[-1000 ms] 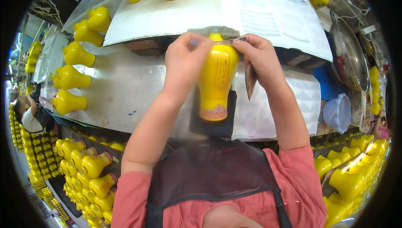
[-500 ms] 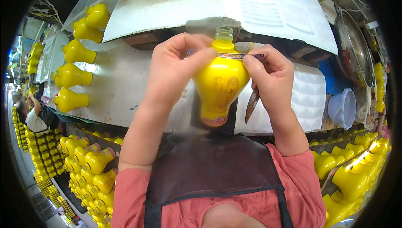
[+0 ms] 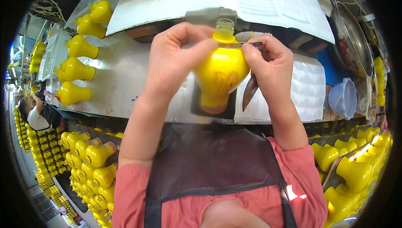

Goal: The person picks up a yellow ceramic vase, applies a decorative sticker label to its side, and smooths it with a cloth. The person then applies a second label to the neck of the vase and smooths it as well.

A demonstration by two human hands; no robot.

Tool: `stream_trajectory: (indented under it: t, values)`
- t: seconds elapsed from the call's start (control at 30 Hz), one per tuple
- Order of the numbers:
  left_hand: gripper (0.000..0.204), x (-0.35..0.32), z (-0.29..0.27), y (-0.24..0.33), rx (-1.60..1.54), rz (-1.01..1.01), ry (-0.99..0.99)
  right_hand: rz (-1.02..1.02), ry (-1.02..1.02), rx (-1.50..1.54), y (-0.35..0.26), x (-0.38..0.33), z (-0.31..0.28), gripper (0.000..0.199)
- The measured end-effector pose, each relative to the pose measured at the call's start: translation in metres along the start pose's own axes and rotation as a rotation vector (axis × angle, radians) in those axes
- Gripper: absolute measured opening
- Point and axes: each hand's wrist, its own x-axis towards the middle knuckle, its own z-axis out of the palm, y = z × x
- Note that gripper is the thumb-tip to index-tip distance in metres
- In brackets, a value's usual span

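Note:
A glossy yellow bottle point(image 3: 220, 71) with a clear glass neck point(image 3: 225, 26) stands before me, faint reddish print on its front. Across its shoulder, just under the neck, runs a narrow patterned decal strip point(image 3: 230, 45). My left hand point(image 3: 176, 54) is closed, thumb and forefinger pinching the strip's left part at the bottle's side. The thumb and fingers of my right hand point(image 3: 270, 62) grip the dark right end, which sticks out past the bottle. A brown pointed blade-like tool point(image 3: 250, 92) hangs below my right palm, its upper part hidden by the hand.
Several yellow bottles point(image 3: 75, 69) stand along the table's left side. A white sheet with rows of pale strips point(image 3: 307, 90) lies at right, near a light-blue bucket point(image 3: 343, 102). Behind the bottle is a grey block point(image 3: 209, 15). More bottles point(image 3: 96, 154) crowd both sides below.
Both hands have shifted slightly with the strip, which now sits closer to the bottle's neck. The whole scene appears a little higher in the picture. Both hands keep their pinch.

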Motion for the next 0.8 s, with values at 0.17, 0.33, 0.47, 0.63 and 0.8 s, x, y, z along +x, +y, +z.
stream_trajectory:
  t: [0.17, 0.33, 0.47, 0.63, 0.8]
  values:
    - [0.011, -0.001, 0.000, -0.001, -0.027, -0.022, -0.027, -0.009, -0.003, 0.041, -0.002, 0.000, 0.000, 0.007]
    - [0.011, -0.004, 0.001, 0.000, -0.003, -0.032, -0.013, 0.009, -0.011, 0.011, -0.003, -0.002, -0.002, 0.006]
    - [0.010, -0.006, 0.001, 0.000, -0.009, -0.020, -0.021, 0.008, 0.020, 0.055, 0.000, -0.001, -0.001, 0.009]
    - [0.009, -0.007, 0.001, 0.000, 0.008, -0.020, -0.006, 0.009, 0.003, 0.031, 0.002, 0.002, -0.002, 0.009]
    - [0.010, -0.011, 0.002, 0.000, 0.003, 0.019, -0.011, 0.061, -0.093, 0.003, -0.004, 0.005, -0.007, 0.007]
